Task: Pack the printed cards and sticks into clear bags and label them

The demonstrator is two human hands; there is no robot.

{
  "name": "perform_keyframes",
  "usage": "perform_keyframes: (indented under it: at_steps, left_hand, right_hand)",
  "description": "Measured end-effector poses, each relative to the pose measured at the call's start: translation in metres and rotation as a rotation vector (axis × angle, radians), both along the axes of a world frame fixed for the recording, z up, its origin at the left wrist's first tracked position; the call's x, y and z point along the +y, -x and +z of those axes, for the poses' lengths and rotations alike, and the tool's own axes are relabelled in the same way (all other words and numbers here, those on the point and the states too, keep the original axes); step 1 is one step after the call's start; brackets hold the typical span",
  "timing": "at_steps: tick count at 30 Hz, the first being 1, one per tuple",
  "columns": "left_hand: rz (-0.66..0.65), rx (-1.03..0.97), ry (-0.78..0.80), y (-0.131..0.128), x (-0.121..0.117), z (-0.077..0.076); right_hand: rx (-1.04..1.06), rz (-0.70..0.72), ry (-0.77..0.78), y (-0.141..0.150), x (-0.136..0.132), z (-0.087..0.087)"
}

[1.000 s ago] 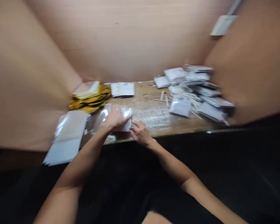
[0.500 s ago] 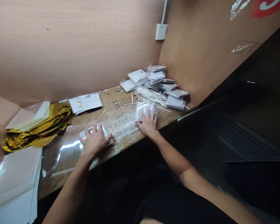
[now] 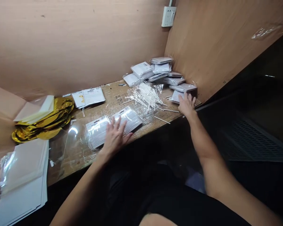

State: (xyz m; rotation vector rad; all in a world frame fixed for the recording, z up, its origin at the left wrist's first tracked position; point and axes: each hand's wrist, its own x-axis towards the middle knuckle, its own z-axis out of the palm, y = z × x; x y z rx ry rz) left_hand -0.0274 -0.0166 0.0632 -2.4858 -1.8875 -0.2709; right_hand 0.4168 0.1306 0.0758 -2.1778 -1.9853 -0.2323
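Two white card packs in clear film lie side by side near the front edge of the work surface: the left pack [image 3: 97,130] and the right pack [image 3: 129,118]. Over them rests my left hand [image 3: 115,135], its fingers spread, touching the right pack. The left pack lies on a large clear plastic bag [image 3: 73,138]. My right hand [image 3: 187,105] reaches to the right end, its fingers apart over another wrapped white pack [image 3: 175,96] at the front of a pile. Whether its thumb goes under that pack is hidden.
More wrapped packs [image 3: 160,67] are heaped in the back corner. Thin white sticks [image 3: 147,95] lie scattered before them. Loose printed cards [image 3: 91,95], gold foil pieces [image 3: 47,122] and white sheets [image 3: 23,188] sit leftward. A wall socket [image 3: 168,16] hangs above.
My right hand set a white pack beside the one under my left hand, then moved right to the pile. My left hand shifted right onto the added pack. The view turned right, too.
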Motion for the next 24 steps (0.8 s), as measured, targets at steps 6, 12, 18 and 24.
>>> perform_keyframes:
  at_steps: [6, 12, 18, 24]
  left_hand:
    - [-0.631, -0.097, 0.059, -0.13, 0.028, -0.033]
    - [-0.634, -0.027, 0.136, -0.226, 0.088, -0.053]
    - [-1.003, -0.018, -0.002, -0.258, 0.135, -0.04]
    - [-1.045, -0.051, 0.02, -0.276, 0.16, -0.049]
  right_hand:
    - [-0.078, 0.124, -0.011, -0.02, 0.007, -0.011]
    - [0.022, 0.168, -0.14, -0.028, 0.007, 0.014]
    - [0.462, 0.257, -0.417, -0.06, 0.016, 0.067]
    - [0.866, 0.246, -0.812, -0.076, -0.022, 0.053]
